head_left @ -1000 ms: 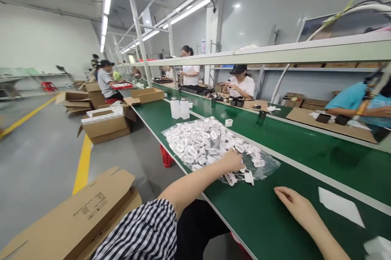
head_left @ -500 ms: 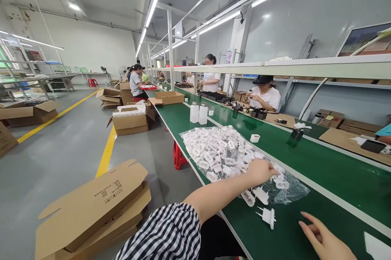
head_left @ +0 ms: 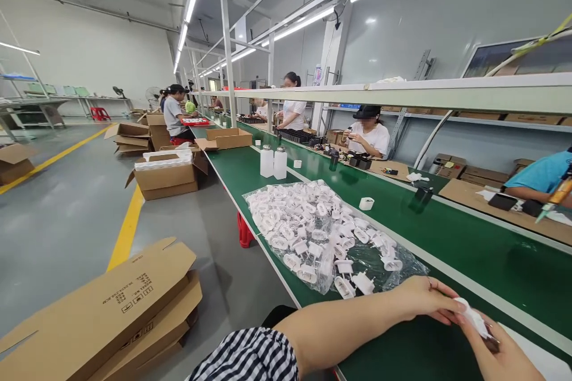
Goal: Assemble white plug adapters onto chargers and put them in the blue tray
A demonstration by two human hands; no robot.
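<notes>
A white two-pin plug part [head_left: 473, 318] is between my two hands at the lower right. My left hand [head_left: 429, 300], reaching across from the checked sleeve, pinches its near end. My right hand [head_left: 509, 351] grips the same part from the other side, with the metal pins showing by its fingers. Left of my hands, a clear plastic bag [head_left: 404, 276] lies spread on the green bench with a heap of similar white plug parts [head_left: 308, 220] on it. Two loose plug parts [head_left: 363, 282] lie at the heap's near edge, close to my left forearm.
Two white bottles [head_left: 273, 163] and a single white part [head_left: 366, 204] stand beyond the heap. A white sheet [head_left: 536, 351] is by my right hand. Cardboard boxes [head_left: 111, 309] lie on the floor at left. Co-workers [head_left: 369, 133] sit across the bench under a shelf [head_left: 402, 95].
My left hand has moved from the heap to my right hand, and both now hold a plug part. The plug part that lay alone on the bench is no longer visible. The view has shifted right.
</notes>
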